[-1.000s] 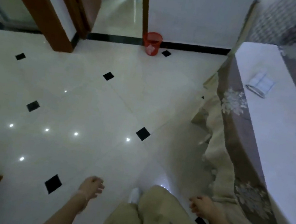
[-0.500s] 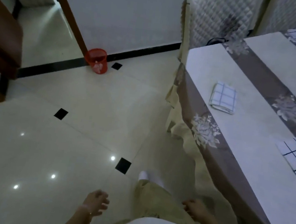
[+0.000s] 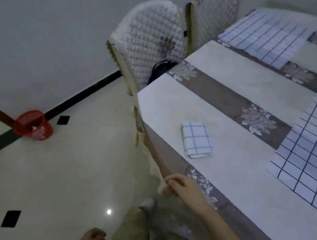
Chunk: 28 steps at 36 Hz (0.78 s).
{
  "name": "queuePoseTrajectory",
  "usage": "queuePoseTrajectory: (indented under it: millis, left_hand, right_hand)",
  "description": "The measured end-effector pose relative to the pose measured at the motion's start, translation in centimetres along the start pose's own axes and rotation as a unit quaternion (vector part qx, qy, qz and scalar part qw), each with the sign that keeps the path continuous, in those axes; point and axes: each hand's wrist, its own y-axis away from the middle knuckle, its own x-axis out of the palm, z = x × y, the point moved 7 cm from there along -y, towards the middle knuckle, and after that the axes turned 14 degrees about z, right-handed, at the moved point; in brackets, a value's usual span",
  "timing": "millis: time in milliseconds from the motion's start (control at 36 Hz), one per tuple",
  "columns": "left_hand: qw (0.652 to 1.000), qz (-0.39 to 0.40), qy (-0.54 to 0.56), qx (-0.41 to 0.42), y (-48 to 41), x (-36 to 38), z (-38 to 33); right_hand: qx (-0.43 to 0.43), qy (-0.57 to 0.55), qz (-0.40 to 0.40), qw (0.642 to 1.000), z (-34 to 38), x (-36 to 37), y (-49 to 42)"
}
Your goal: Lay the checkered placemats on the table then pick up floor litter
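Already several checkered placemats (image 3: 311, 144) lie spread on the far right of the bench (image 3: 225, 189), but one folded placemat (image 3: 197, 140) waits near its left edge, so the laying seems unfinished and the pickup from the floor (image 3: 66, 168) seems yet to come. The right hand (image 3: 180, 185), fingers half-curled, is at the tablecloth hem (image 3: 149, 158), and I cannot tell if it pinches it; the left hand (image 3: 92, 239) hangs low, relaxed and empty.

The table (image 3: 236, 182) carries a folded placemat (image 3: 197, 140) (checkered, near its edge) and spread placemats (image 3: 315, 150).
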Motion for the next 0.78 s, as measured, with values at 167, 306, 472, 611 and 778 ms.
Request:
queuePoseTrajectory:
  millis: [167,306,472,611,778]
  left_hand:
    - [0.941,0.074,-0.268,0.194,-2.4,2.6,-19.4]
    - [0.773,0.041,-0.467,0.428,-0.7,7.7,-32.7]
    - [0.619,0.051,-0.642,0.450,-3.4,12.8,-37.7]
    - [0.580,0.038,-0.657,0.481,-4.6,12.7,-37.1]
    - [0.567,0.031,-0.660,0.492,-5.2,12.4,-36.7]
  right_hand:
    - [-0.003,-0.007,-0.169,0.986,1.5,-6.8,1.1]
    - [0.008,-0.004,-0.321,0.947,2.0,-12.2,2.1]
    - [0.099,0.056,-0.355,0.928,1.5,-13.7,-0.1]
    - [0.143,0.085,-0.350,0.922,0.7,-12.8,-1.5]
    - [0.160,0.049,-0.393,0.904,-0.2,-11.7,-1.4]
